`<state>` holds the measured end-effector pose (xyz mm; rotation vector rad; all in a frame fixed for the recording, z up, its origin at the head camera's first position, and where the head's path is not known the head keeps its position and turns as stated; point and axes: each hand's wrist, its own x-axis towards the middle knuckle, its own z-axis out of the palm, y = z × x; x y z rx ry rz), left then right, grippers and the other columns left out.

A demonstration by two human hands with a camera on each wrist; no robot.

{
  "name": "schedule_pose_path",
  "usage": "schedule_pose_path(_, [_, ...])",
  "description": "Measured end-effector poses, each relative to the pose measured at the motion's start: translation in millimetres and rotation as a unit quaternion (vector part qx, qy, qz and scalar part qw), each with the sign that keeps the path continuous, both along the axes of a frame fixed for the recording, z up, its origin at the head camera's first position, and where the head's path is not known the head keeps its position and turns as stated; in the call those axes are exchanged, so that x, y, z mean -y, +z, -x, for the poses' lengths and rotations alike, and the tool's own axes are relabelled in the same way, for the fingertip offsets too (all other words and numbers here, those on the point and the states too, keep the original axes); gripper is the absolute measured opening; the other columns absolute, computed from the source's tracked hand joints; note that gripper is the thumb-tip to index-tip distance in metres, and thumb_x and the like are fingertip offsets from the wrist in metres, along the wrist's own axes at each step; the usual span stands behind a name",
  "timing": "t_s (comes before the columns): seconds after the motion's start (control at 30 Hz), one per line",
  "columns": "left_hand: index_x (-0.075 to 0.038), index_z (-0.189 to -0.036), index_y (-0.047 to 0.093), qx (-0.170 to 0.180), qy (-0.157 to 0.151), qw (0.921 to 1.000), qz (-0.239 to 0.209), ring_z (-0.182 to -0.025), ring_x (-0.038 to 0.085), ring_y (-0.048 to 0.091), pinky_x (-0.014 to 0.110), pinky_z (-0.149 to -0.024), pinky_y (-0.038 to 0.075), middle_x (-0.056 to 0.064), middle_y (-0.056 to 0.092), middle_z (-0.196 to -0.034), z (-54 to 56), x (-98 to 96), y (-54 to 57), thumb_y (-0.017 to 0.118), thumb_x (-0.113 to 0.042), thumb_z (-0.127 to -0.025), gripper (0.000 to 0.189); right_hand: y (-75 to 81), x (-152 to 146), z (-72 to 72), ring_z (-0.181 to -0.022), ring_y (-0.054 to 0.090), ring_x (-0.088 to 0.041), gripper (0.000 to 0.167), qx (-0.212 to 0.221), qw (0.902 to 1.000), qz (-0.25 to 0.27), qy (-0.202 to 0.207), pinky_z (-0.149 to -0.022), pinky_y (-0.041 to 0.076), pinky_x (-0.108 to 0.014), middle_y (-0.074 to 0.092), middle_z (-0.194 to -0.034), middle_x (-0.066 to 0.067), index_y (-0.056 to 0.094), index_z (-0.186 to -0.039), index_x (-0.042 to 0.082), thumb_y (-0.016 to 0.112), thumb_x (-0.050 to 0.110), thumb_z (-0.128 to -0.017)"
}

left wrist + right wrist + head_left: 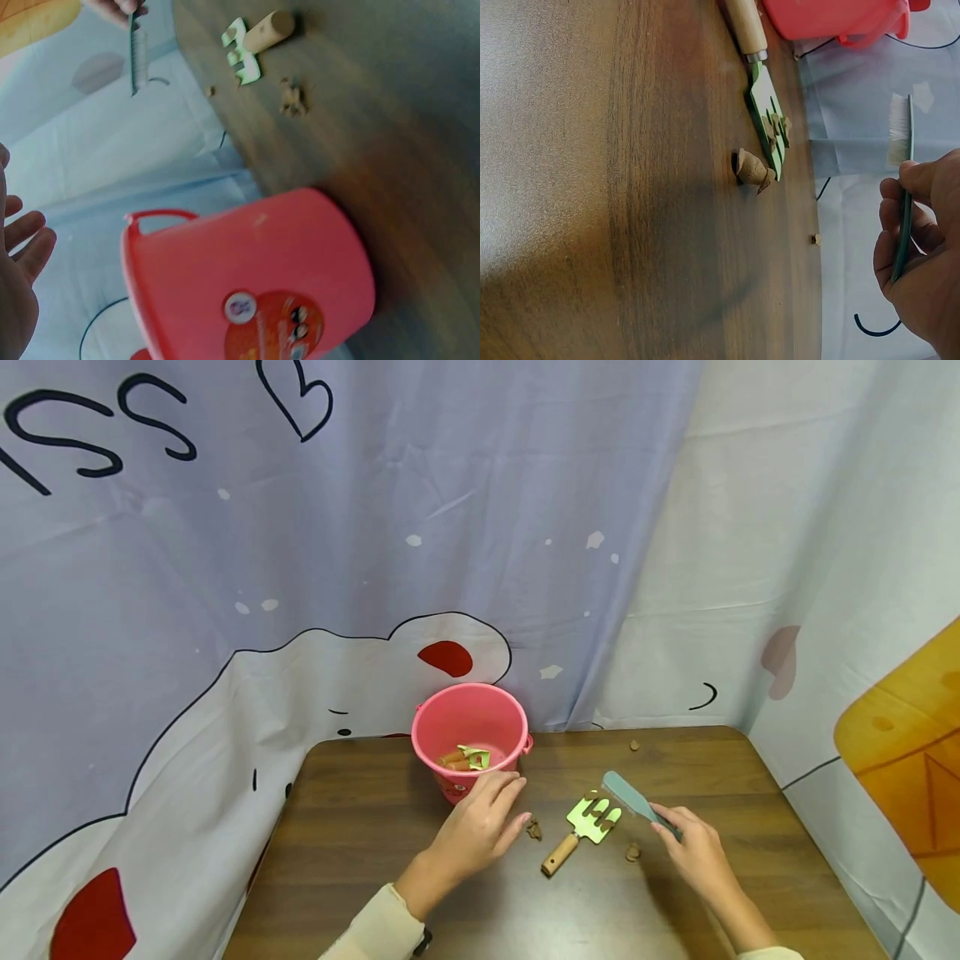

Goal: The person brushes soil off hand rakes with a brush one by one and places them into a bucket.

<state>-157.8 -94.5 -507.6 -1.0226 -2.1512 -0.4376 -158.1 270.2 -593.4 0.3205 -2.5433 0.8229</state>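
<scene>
My right hand (697, 853) grips a brush (628, 793) by its green handle, raised over the table's right side. Its white bristles (898, 127) show in the right wrist view. On the table beside it lies a green hand fork (589, 821) with a wooden handle, brown crumbly clumps stuck on its tines. My left hand (474, 833) hovers at the near side of the pink bucket (468, 718), fingers loosely extended and holding nothing. Inside the bucket are small tools (465, 758) with wooden handles and a light green part; their lower ends are hidden.
Brown clumps lie on the wooden table (352, 843): one clump (533, 829) left of the fork, another clump (633, 852) to its right, and a small bit (634, 746) near the back edge. Printed curtains (300, 543) hang right behind the table.
</scene>
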Motion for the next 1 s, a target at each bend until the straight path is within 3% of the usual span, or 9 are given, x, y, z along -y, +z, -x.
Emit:
schedule_pose_path(0.17, [0.001,-0.124,0.066,0.003,0.004,0.9996,0.028,-0.116,0.027,0.065,0.035,-0.106,0.051,0.013,0.068,-0.121,0.3,-9.0,-16.4,0.082,-0.026,-0.085,0.05,-2.6,1.3,0.1,-0.076,0.058,-0.006,0.035,-0.008,1.0,-0.002,0.001,-0.064,0.052,-0.03,0.074,-0.095,-0.004,0.075,-0.117,0.002,0.081,-0.001,-0.083])
schedule_pose_path(0.3, [-0.002,-0.125,0.067,0.044,0.021,0.9977,0.046,-0.117,0.025,0.064,0.035,-0.105,0.05,0.01,0.067,-0.122,0.4,-17.7,-31.9,0.082,-0.033,-0.086,0.052,-2.9,2.6,-0.6,-0.079,0.062,-0.009,0.034,-0.004,1.0,-0.002,0.003,-0.065,0.053,-0.032,0.074,-0.096,-0.005,0.075,-0.117,0.001,0.08,-0.001,-0.084])
schedule_pose_path(0.43, [-0.006,-0.129,0.065,0.09,0.056,0.991,0.081,-0.118,0.023,0.063,0.037,-0.102,0.052,0.009,0.066,-0.126,-0.9,-28.5,-47.4,0.077,-0.046,-0.089,0.058,-4.0,3.7,-1.5,-0.081,0.065,-0.012,0.034,-0.005,1.0,-0.004,0.004,-0.066,0.055,-0.034,0.074,-0.096,-0.005,0.076,-0.117,0.001,0.08,-0.001,-0.083])
schedule_pose_path(0.67, [-0.01,-0.135,0.062,0.156,0.124,0.9684,0.15,-0.114,0.023,0.063,0.038,-0.09,0.055,0.008,0.065,-0.128,2.1,-47.5,-72.1,0.063,-0.063,-0.093,0.068,-6.8,4.6,-0.9,-0.078,0.062,-0.007,0.034,-0.009,0.9999,-0.001,0.01,-0.064,0.054,-0.031,0.074,-0.095,-0.005,0.076,-0.116,0.002,0.081,-0.001,-0.083])
schedule_pose_path(0.83, [-0.012,-0.127,0.064,0.212,0.154,0.9493,0.173,-0.104,0.022,0.059,0.035,-0.082,0.054,0.006,0.062,-0.117,7.2,-63.4,-85.7,0.057,-0.068,-0.094,0.066,-9.0,3.4,-0.6,-0.078,0.063,-0.01,0.034,-0.001,0.9999,0.0,0.012,-0.063,0.054,-0.031,0.074,-0.095,-0.006,0.075,-0.116,0.001,0.08,-0.002,-0.083])
schedule_pose_path(1.0, [-0.012,-0.117,0.065,0.254,0.176,0.935,0.173,-0.098,0.021,0.057,0.035,-0.079,0.053,0.005,0.06,-0.108,11.0,-81.6,-95.2,0.057,-0.07,-0.092,0.063,-10.6,2.2,-0.4,-0.078,0.063,-0.011,0.034,0.004,0.9999,-0.002,0.014,-0.063,0.054,-0.031,0.074,-0.096,-0.006,0.075,-0.117,0.001,0.08,-0.001,-0.084])
